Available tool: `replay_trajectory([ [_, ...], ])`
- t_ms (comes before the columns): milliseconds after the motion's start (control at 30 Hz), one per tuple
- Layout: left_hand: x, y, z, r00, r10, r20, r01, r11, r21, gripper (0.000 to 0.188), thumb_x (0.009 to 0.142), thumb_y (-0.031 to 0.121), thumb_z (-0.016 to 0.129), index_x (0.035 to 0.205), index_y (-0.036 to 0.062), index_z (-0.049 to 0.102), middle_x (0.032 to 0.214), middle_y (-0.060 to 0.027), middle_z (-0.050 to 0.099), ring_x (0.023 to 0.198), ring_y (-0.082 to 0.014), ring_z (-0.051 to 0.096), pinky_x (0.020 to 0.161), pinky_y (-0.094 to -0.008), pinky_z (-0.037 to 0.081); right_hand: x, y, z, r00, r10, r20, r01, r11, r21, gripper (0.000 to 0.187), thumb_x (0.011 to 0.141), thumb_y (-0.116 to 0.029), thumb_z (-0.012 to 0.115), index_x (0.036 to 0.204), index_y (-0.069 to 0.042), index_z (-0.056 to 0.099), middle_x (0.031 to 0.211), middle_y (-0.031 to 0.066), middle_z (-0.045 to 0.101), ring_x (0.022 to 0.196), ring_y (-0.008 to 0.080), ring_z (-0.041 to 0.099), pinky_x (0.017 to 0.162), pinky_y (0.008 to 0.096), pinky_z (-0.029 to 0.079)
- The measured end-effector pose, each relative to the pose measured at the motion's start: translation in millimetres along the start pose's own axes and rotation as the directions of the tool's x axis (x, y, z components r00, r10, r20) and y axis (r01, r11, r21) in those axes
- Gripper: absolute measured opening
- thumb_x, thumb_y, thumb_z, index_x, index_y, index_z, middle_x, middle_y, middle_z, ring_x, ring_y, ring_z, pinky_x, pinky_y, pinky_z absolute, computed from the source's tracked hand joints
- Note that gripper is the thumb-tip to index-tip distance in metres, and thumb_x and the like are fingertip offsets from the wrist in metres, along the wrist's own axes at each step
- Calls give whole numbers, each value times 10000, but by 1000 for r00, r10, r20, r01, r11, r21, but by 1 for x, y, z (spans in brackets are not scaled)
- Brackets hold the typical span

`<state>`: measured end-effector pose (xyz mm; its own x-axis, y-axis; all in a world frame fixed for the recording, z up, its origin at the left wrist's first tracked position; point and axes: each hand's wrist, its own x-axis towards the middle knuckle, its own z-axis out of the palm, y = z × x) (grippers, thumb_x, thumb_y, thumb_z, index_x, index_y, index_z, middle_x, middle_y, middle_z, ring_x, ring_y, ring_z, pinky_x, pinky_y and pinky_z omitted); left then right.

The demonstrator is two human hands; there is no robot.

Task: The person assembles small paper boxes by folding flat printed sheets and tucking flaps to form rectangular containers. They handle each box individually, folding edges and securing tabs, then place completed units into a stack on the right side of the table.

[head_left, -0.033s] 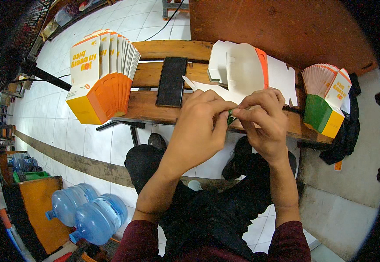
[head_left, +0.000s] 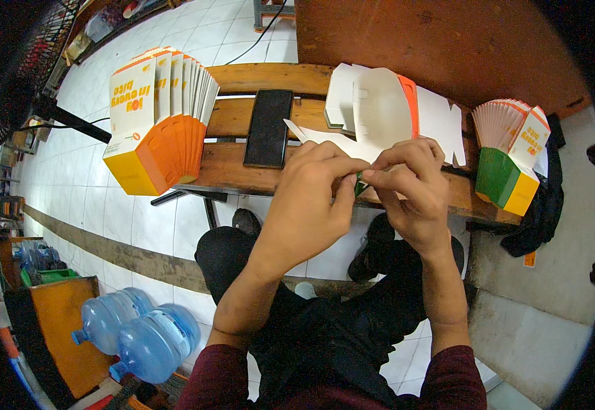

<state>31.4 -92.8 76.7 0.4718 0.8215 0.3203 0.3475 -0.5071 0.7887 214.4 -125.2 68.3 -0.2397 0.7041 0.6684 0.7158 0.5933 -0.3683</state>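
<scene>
My left hand [head_left: 318,195] and my right hand [head_left: 413,191] meet at the bench's near edge, fingertips pinched together on a paperboard carton. Only a small green bit [head_left: 360,184] of it shows between the fingers. Just beyond them, a white flap [head_left: 331,141] juts out to the left. Behind that lies more paperboard, an opened white carton [head_left: 379,102] with an orange edge; whether it is one piece with what I grip, I cannot tell. My hands cover the folds at the fingertips.
A wooden slatted bench [head_left: 232,154] carries a black phone [head_left: 268,128]. Nested orange-and-yellow cartons [head_left: 157,147] stand at left, green-and-yellow ones [head_left: 506,174] at right. Big blue water bottles [head_left: 158,342] lie on the lower left. A brown panel [head_left: 441,41] rises behind the bench.
</scene>
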Motion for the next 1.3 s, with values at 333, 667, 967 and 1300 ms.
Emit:
replay_trajectory([
  [333, 9, -9, 4, 998, 58, 3, -59, 998, 9, 320, 810, -16, 618, 1125, 26, 654, 912, -133, 678, 910, -262, 654, 843, -361, 494, 3, 14, -15, 943, 279, 182, -325, 891, 317, 320, 765, 6, 711, 1073, -28, 630, 950, 85, 678, 870, 202, 625, 832, 339, 476],
  [667, 10, -5, 9, 990, 44, 132, -17, 981, -195, 443, 817, 72, 676, 1242, 84, 550, 956, -103, 654, 1015, -284, 608, 1036, -488, 331, -5, 16, -33, 820, 409, 401, -569, 663, 486, 326, 878, -45, 579, 1194, 19, 534, 870, 59, 633, 836, 123, 596, 803, 262, 466],
  [967, 5, 18, -4, 994, -32, 108, 79, 883, -463, 201, 834, 85, 730, 994, -34, 705, 913, -99, 730, 838, -170, 679, 767, -297, 529, 3, 28, -37, 647, 581, -493, -480, 814, 329, 283, 913, -145, 606, 1135, 19, 547, 1047, 117, 610, 1010, 227, 583, 960, 322, 437],
  [1300, 11, 7, 7, 970, -196, -144, 39, 709, -704, 205, 937, 32, 623, 1116, -41, 556, 949, -156, 704, 875, -203, 704, 778, -309, 578, -2, 6, -17, 985, 170, -36, -133, 870, 475, 207, 818, -68, 731, 1008, -7, 677, 1022, 141, 694, 959, 264, 671, 817, 329, 530],
])
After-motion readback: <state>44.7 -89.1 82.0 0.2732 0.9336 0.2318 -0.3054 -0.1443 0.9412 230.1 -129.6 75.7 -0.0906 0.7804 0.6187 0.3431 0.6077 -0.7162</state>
